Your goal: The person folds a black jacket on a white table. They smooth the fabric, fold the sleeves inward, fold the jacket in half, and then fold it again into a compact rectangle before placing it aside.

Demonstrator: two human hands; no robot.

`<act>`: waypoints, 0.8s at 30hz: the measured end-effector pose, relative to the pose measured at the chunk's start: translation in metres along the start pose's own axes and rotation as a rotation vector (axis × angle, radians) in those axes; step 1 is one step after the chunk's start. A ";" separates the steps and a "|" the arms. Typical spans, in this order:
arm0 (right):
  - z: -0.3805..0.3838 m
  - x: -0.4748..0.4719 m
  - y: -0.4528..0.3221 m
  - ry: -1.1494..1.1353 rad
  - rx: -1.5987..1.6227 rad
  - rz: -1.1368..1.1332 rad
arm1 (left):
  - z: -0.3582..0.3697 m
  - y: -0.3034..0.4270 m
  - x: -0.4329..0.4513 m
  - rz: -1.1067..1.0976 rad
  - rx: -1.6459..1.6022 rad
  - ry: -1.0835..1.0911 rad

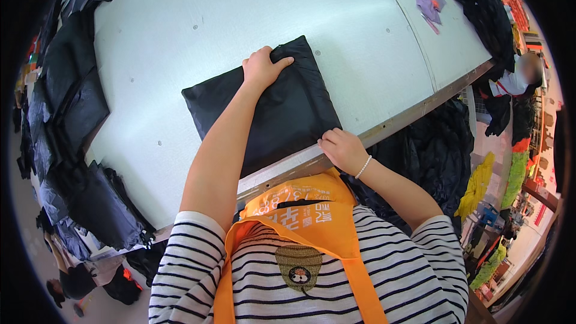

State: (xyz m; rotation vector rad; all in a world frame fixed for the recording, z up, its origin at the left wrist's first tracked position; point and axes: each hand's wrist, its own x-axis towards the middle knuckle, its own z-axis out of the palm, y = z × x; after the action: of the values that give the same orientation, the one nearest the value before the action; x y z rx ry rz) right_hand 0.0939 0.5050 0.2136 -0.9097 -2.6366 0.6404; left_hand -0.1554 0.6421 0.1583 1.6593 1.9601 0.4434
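A flat, roughly rectangular black fabric piece (288, 108) lies at the front edge of a pale work table (148, 54). My left hand (262, 67) rests on its far side, fingers over the far edge and thumb spread on the top. Down at the near right corner, my right hand (342, 148) pinches the fabric by the table's edge. My left forearm covers part of the piece, so I cannot see all of its near left side.
Black cloth lies heaped along the table's left side (81, 99) and far right (483, 13). A lilac scrap (429, 2) sits at the back right. Dark fabric (418, 157) fills the space below the right edge. One person (517, 76) is at right, another (74, 281) at lower left.
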 end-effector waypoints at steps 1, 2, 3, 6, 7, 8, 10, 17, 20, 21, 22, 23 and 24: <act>0.001 0.001 0.000 -0.001 0.060 0.050 | -0.011 0.007 -0.007 -0.002 -0.005 0.013; -0.003 0.002 0.001 0.022 0.288 0.254 | -0.025 0.018 -0.012 0.001 -0.011 0.034; -0.011 0.002 -0.003 0.039 0.519 0.459 | -0.042 0.035 -0.028 0.153 -0.016 0.179; -0.028 -0.019 0.021 0.005 1.286 1.001 | -0.105 0.119 -0.121 0.529 0.029 0.348; -0.035 -0.022 0.027 0.003 1.574 1.032 | -0.108 0.132 -0.154 0.639 0.188 0.371; -0.042 -0.013 0.014 0.210 1.621 0.969 | -0.107 0.142 -0.185 0.728 0.144 0.394; -0.061 0.001 0.016 0.063 2.005 0.988 | -0.110 0.149 -0.231 0.711 -0.228 -0.091; 0.025 -0.015 0.042 0.190 0.473 0.870 | -0.011 -0.022 -0.240 -0.272 -0.116 0.388; 0.029 -0.007 0.039 0.143 0.435 0.799 | 0.017 -0.029 -0.263 -0.327 -0.172 0.577; 0.024 -0.004 0.041 0.081 0.419 0.770 | 0.024 -0.028 -0.273 -0.450 -0.233 0.586; 0.025 -0.003 0.044 0.070 0.415 0.721 | 0.031 -0.027 -0.286 -0.569 -0.300 0.596; 0.022 0.002 0.039 0.004 0.421 0.704 | 0.036 -0.028 -0.302 -0.695 -0.365 0.608; 0.024 0.005 0.043 -0.041 0.461 0.646 | 0.041 -0.029 -0.316 -0.692 -0.425 0.599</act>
State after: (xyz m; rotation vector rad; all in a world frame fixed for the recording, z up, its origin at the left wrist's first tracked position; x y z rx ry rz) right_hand 0.1025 0.5313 0.1717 -1.5898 -2.0419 1.3496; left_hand -0.1215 0.3237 0.1668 0.5470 2.4585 1.0598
